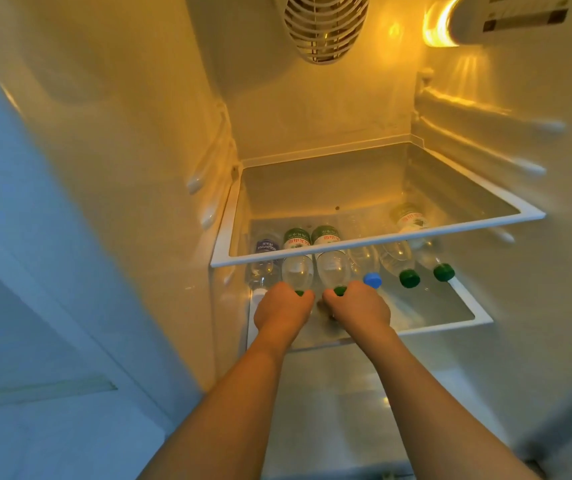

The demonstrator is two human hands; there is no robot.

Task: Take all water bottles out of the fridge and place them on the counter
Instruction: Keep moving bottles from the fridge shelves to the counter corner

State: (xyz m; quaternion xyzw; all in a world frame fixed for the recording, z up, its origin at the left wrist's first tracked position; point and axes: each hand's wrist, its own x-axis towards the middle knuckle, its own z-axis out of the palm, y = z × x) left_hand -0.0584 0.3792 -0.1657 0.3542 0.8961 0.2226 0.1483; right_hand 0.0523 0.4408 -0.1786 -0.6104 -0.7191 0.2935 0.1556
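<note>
Head view shows both hands at the near ends of two green-capped bottles lying side by side on the lower fridge shelf [464,318], under the upper shelf [374,242]: the left hand [282,308] curls round the cap end of the left bottle [297,268], the right hand [359,306] round that of the right bottle [333,266]. Each bottle's long axis runs near to far, cap toward the person, so the coming move looks like a straight pull toward the near edge. Four more bottles lie alongside, one left and three right, and no worktop is in view
</note>
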